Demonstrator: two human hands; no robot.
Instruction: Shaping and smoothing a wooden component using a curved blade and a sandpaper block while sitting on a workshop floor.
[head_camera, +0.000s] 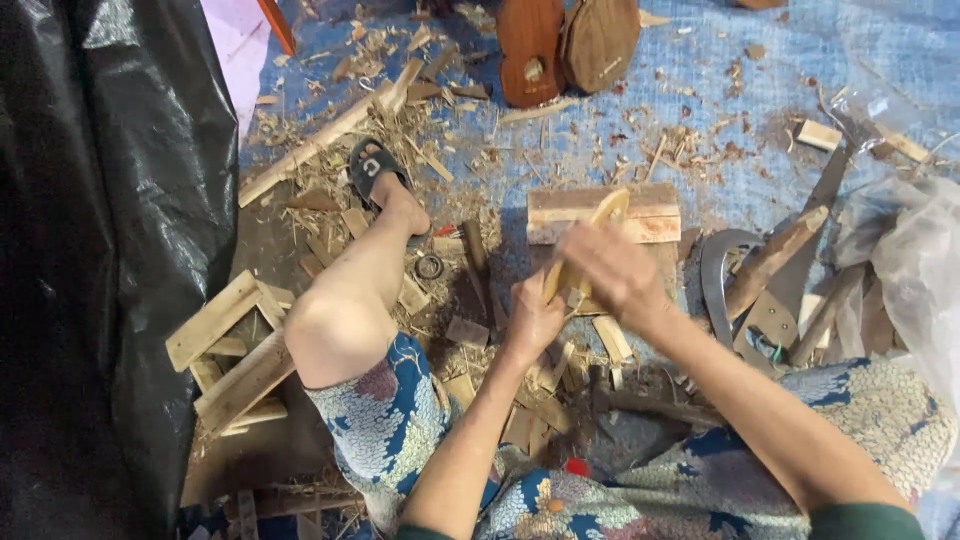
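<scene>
Pale wood is what we are gripping: our left hand (532, 318) is closing around the lower end of a curved wooden piece (585, 245), while our right hand (615, 272), blurred, is wrapping over its middle. We are holding it above the wooden block (640, 212); a curved blade (716, 272) is lying further right.

Clear plastic bag (915, 260): crumpled, translucent whitish, at right edge, just right of curved blade (722, 272). Black plastic sheet (110, 220): glossy, wrinkled, well left of blade, filling left side. No labels, signs, screens visible.
</scene>
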